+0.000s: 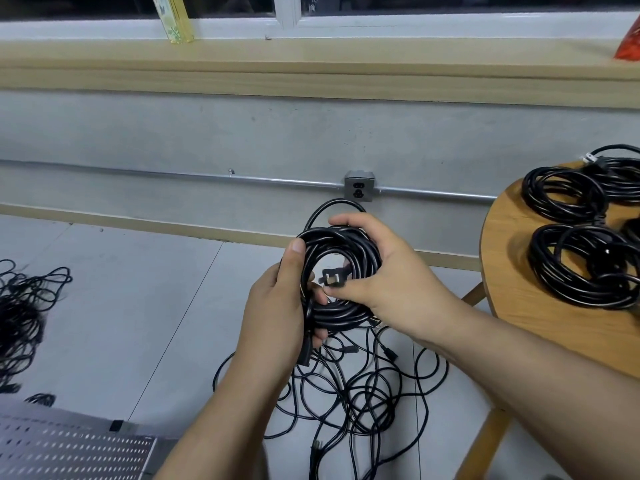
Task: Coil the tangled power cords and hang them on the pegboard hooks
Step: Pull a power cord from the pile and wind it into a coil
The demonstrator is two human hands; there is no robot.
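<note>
A black power cord coil [349, 244] is held up in front of me over the floor. My left hand [280, 306] grips its left side, thumb on top of the strands. My right hand [381, 268] wraps the coil's right side and pinches the cord's plug [331, 279] in the coil's middle. Below the coil, a tangle of loose black cords [363, 393] lies on the floor. Several coiled cords [581, 237] sit on the round wooden table [519, 306] at right. A grey pegboard [69, 452] shows at the bottom left corner.
Another tangled cord heap [24, 317] lies on the floor at far left. A wall outlet box [360, 187] on a metal conduit [173, 174] is mounted on the grey wall behind. A wooden sill [311, 74] runs above.
</note>
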